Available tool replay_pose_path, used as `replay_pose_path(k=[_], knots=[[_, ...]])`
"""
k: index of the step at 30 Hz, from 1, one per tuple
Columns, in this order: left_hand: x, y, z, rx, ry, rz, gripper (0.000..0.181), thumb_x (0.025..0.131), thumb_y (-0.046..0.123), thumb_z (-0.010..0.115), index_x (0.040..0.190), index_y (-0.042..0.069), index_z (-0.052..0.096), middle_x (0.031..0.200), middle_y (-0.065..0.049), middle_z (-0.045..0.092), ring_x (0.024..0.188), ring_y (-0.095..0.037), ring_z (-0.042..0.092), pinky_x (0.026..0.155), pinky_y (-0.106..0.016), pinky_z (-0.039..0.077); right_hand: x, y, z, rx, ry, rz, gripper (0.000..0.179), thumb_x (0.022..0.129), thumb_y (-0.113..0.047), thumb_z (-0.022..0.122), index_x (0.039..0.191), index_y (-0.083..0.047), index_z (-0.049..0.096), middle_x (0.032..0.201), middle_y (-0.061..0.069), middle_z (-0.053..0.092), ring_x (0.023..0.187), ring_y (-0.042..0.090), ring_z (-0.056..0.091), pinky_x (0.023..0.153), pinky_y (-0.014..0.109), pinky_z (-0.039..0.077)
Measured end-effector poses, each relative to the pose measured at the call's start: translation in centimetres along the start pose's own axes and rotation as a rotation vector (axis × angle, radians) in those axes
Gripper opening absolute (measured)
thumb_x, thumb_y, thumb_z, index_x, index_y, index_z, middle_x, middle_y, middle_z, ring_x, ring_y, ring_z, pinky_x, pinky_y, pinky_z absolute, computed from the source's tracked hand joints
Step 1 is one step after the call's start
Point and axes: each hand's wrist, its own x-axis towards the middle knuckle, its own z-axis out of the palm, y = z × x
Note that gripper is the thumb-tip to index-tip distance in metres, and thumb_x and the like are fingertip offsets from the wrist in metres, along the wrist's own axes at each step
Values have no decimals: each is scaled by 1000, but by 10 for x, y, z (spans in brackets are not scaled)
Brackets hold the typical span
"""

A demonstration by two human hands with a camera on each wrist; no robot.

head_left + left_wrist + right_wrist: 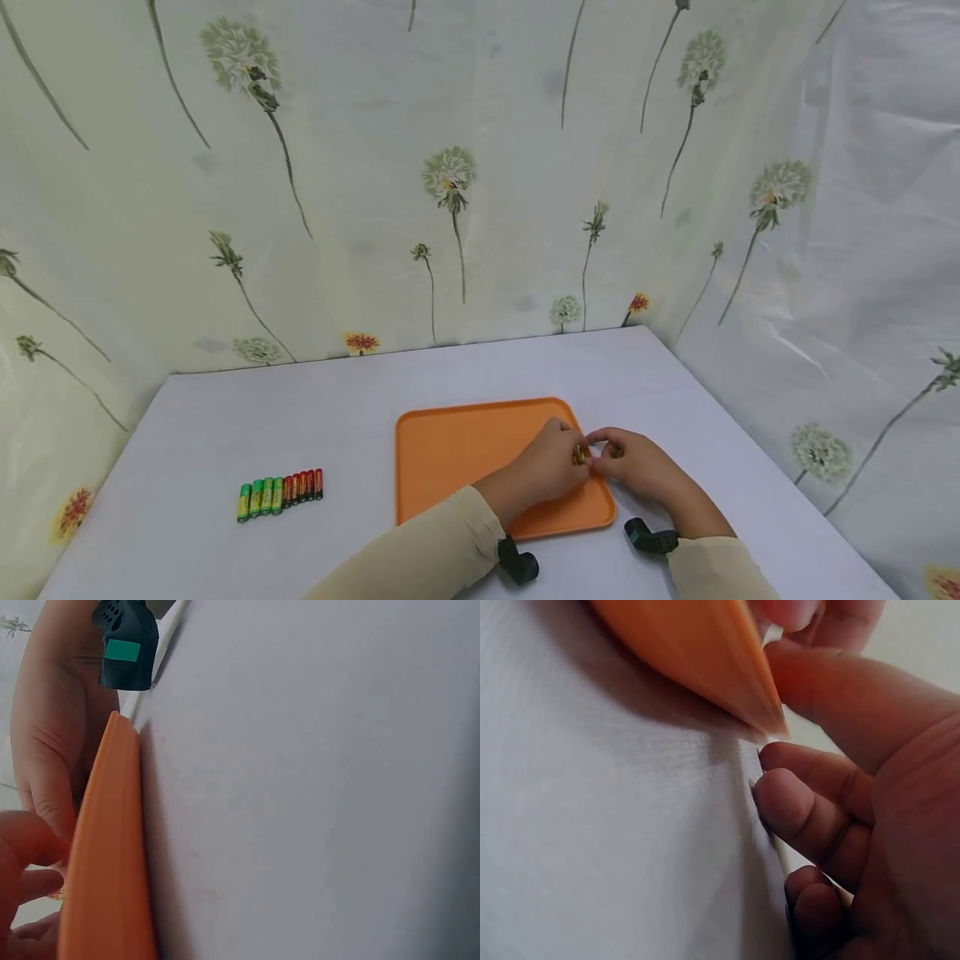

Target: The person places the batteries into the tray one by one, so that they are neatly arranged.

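Over the right side of an orange tray [450,450], my left hand [543,467] curls its fingers round a small gold-coloured thing [579,454], mostly hidden in the grip. From the right my right hand [641,471] reaches in at the tray's edge, thumb and forefinger tips close beside the gold thing, with a gap showing between them. In the right wrist view, the right thumb [817,679] lies along the tray's rim and its other fingers are loosely bent. The left wrist view has the left fingers [30,840] near the right hand [52,735], just beyond the tray's side.
Left of the tray, several green-and-yellow batteries [256,498] stand in a row beside several thinner red ones [303,486] on the white table [337,417]. A black wrist device [648,537] sits on each wrist. Flower-printed cloth [502,250] rises behind the table.
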Motion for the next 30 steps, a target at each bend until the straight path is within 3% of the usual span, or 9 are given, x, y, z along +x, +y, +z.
replay_pose_path(k=[6, 11, 14, 23, 30], knots=[[-15, -10, -13, -105, 14, -33, 32, 97, 25, 72, 128, 22, 68, 137, 4, 49, 102, -6, 54, 82, -22, 50, 0, -2, 0, -19, 4, -20, 49, 91, -43, 80, 131, -17, 67, 86, 2, 60, 76, 19, 53, 65, 31, 39], [-35, -21, -36, -182, 12, -75, 25, 99, 27, 70, 124, 25, 68, 136, 9, 48, 100, -5, 56, 78, -24, 53, 0, 0, -2, -37, 4, 25, 55, 90, -49, 80, 132, -17, 66, 87, 2, 60, 75, 20, 53, 63, 32, 39], [-54, -32, -51, -230, 30, -81, 21, 99, 26, 69, 120, 25, 69, 132, 10, 50, 103, -5, 57, 76, -25, 54, 3, 2, -2, -39, -3, 36, 58, 89, -51, 80, 133, -17, 66, 88, 3, 60, 75, 20, 53, 63, 32, 39], [-113, -67, -87, -271, 112, -11, 18, 100, 19, 64, 117, 18, 71, 132, 4, 55, 103, -9, 62, 83, -29, 56, 5, 3, 2, -30, -18, 20, 58, 89, -48, 81, 134, -14, 66, 89, 3, 60, 75, 20, 52, 63, 31, 40], [-156, -77, -113, -310, 146, -47, 15, 101, 21, 64, 114, 20, 72, 128, 5, 57, 106, -11, 62, 90, -32, 56, 5, -1, 2, -30, -23, 7, 57, 90, -48, 80, 133, -13, 66, 89, 2, 60, 75, 19, 52, 62, 30, 39]])
